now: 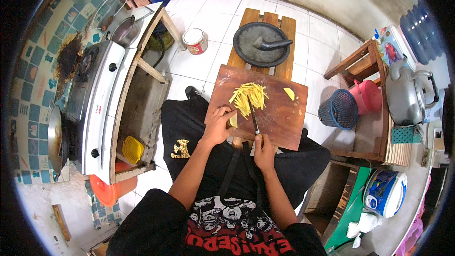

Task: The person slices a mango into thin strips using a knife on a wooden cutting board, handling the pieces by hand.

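Note:
A wooden cutting board (pixel 280 121) lies in front of me on a slatted wooden bench (pixel 249 16). My right hand (pixel 264 153) is closed around the handle of a kitchen knife (pixel 254 118), whose blade points away from me and reaches into a pile of thin yellow vegetable sticks (pixel 250 97). At the board's left edge, my left hand (pixel 217 124) has its fingertips on a pale yellow vegetable piece (pixel 233 120). Another yellow slice (pixel 289 94) lies alone near the upper right, with small scraps below it.
Beyond the board stands a stone mortar (pixel 249 51) with a curved pestle (pixel 273 44). A gas stove (pixel 103 110) and a wok (pixel 55 138) are at left, a can (pixel 194 41) on the floor. At right are a blue basket (pixel 337 109) and a metal kettle (pixel 405 96).

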The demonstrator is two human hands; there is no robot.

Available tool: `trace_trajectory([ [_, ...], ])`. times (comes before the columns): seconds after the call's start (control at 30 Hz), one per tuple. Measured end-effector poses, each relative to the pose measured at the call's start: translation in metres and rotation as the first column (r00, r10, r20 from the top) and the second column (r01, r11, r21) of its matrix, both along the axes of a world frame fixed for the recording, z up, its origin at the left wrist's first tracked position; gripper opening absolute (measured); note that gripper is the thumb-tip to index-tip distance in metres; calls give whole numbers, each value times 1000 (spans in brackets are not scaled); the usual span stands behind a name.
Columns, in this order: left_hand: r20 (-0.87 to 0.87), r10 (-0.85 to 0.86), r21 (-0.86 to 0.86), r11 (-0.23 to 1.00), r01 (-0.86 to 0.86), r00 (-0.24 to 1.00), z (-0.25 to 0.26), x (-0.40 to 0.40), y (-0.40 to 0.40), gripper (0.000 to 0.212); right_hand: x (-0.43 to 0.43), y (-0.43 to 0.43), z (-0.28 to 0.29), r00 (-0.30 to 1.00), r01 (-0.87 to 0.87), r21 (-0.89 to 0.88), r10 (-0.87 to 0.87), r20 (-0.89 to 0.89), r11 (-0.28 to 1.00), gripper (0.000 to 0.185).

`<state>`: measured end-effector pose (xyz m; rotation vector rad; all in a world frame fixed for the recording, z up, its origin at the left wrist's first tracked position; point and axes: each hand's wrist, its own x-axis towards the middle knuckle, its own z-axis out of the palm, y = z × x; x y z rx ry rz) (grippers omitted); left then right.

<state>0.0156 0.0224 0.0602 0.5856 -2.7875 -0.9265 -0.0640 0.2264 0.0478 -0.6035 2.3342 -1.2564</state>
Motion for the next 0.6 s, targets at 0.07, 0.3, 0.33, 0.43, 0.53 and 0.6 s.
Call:
trace_trajectory([
  [0.07,-14,26,14,1000,-26,1000,-2,1,0,57,-1,0,1,999,-43,22,42,30,999,33],
  [0.3,-143,189,-25,981,-194,972,-17,0,12,51,5,6,-6,976,-127,153,151,-159,980,33],
  [0.33,-141,194,-22,980,-199,971,-20,0,14,51,6,8,-6,967,-140,227,183,-179,964,34],
  [0.43,-206,228,-95,963,-251,952,-26,-2,19,50,12,8,-5,979,-144,294,179,-96,945,37],
  [0.53,-210,278,-84,950,-301,937,-30,-4,22,49,12,10,-5,972,-142,297,190,-141,944,38],
  [0.6,-233,291,-70,947,-314,928,-29,-5,22,48,12,9,-3,970,-153,313,203,-135,937,38],
])
